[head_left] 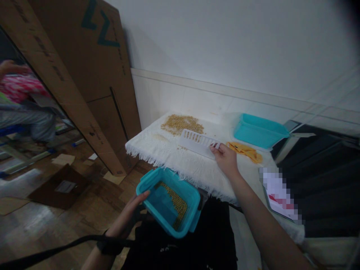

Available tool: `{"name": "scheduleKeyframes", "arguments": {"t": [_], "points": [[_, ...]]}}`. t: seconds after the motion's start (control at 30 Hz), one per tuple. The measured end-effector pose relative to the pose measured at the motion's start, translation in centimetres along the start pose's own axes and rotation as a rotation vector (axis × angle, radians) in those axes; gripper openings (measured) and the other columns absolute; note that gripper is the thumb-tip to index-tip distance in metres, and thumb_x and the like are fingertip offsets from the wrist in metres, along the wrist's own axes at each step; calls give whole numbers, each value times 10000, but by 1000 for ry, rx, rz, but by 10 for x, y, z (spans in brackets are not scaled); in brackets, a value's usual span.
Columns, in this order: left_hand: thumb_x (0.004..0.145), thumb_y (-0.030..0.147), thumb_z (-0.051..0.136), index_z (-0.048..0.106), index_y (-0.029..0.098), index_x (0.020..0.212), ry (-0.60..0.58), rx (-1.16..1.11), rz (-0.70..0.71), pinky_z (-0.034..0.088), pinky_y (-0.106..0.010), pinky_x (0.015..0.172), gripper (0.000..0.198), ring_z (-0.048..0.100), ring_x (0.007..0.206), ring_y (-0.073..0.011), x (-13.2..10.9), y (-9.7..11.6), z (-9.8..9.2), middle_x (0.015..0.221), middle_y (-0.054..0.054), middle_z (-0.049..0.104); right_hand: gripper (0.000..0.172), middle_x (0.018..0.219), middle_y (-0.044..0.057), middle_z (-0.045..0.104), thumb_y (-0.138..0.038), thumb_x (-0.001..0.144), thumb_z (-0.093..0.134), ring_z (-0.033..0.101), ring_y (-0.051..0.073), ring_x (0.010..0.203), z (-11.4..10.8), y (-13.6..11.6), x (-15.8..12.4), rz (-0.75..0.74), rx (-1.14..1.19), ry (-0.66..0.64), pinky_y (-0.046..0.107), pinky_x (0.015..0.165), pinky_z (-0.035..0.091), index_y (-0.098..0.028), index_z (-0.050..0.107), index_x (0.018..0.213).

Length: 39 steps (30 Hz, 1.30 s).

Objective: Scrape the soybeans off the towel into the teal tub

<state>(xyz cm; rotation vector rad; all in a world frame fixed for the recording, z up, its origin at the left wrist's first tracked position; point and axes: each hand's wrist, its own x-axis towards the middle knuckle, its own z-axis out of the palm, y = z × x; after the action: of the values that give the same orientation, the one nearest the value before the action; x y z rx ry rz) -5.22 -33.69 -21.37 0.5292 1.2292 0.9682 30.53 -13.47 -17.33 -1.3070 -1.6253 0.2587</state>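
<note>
My left hand (137,206) grips the near left rim of a teal plastic container (194,191), thumb over the edge and fingers beneath. The container tilts over my lap, below the table's front edge, with yellowish beans (176,200) gathered along its far and right sides. In my right hand (225,157) is the right end of a white slotted plastic basket (194,141), resting on or just above the white tablecloth (154,148). Behind and left of the basket lies a spread pile of the same kind of beans (180,123). A few loose beans show near the basket.
A second teal container (253,131) and a yellow cloth (244,150) sit at the table's right. Tall cardboard boxes (95,82) stand to the left, against the white wall (225,45). Another person (25,93) is at far left. Flattened cardboard (53,187) lies on the floor.
</note>
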Motion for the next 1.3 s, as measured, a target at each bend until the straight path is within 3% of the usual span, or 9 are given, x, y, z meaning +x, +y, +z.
{"name": "scheduleKeyframes", "arguments": {"t": [0.17, 0.37, 0.53, 0.77, 0.9, 1.13, 1.3], "points": [[818, 719, 890, 673, 247, 1562, 26, -5, 6, 694, -506, 882, 907, 711, 1426, -484, 2, -2, 0, 1538, -152, 799, 396, 704, 25, 721, -620, 934, 669, 634, 224, 690, -1, 4, 2, 5, 53, 18, 313, 633, 456, -248, 697, 805], [817, 727, 892, 655, 246, 1591, 29, -1, 10, 688, -542, 924, 942, 743, 1383, -496, 3, -5, -2, 1473, -152, 830, 375, 651, 0, 658, -591, 907, 727, 642, 224, 706, 0, 13, 6, 44, 107, -41, 323, 691, 508, -257, 657, 753], [802, 722, 900, 663, 268, 1587, 50, -8, 2, 682, -530, 911, 938, 742, 1388, -501, 5, -7, -3, 1424, -145, 852, 345, 669, 9, 676, -573, 935, 762, 690, 256, 781, -1, 6, 6, 58, 120, -39, 331, 713, 550, -254, 713, 814], [860, 748, 836, 678, 276, 1521, 28, -24, -20, 666, -531, 963, 827, 686, 1468, -488, 13, -15, -8, 1482, -132, 824, 331, 649, -2, 659, -564, 940, 762, 669, 239, 739, 3, -1, 4, 30, 119, -49, 313, 678, 525, -254, 729, 829], [894, 771, 787, 602, 233, 1614, -9, -8, -12, 661, -487, 926, 917, 667, 1484, -474, 13, -15, -8, 1561, -159, 774, 343, 670, 7, 678, -562, 928, 740, 662, 229, 723, 7, 1, 1, 28, 157, -78, 315, 682, 526, -251, 708, 785], [825, 783, 838, 473, 182, 1720, 6, -23, -49, 678, -511, 977, 1138, 617, 1529, -482, 19, -13, -8, 1605, -204, 727, 385, 725, 29, 732, -595, 926, 720, 669, 225, 712, 6, 0, 0, -10, 163, -127, 315, 660, 511, -239, 726, 780], [802, 728, 889, 568, 213, 1660, 65, -38, -11, 710, -522, 933, 1051, 662, 1486, -491, 21, -12, -9, 1542, -193, 769, 458, 698, 40, 732, -671, 882, 750, 673, 229, 678, 2, -4, 1, 15, 186, -144, 320, 625, 505, -243, 715, 723]]}}
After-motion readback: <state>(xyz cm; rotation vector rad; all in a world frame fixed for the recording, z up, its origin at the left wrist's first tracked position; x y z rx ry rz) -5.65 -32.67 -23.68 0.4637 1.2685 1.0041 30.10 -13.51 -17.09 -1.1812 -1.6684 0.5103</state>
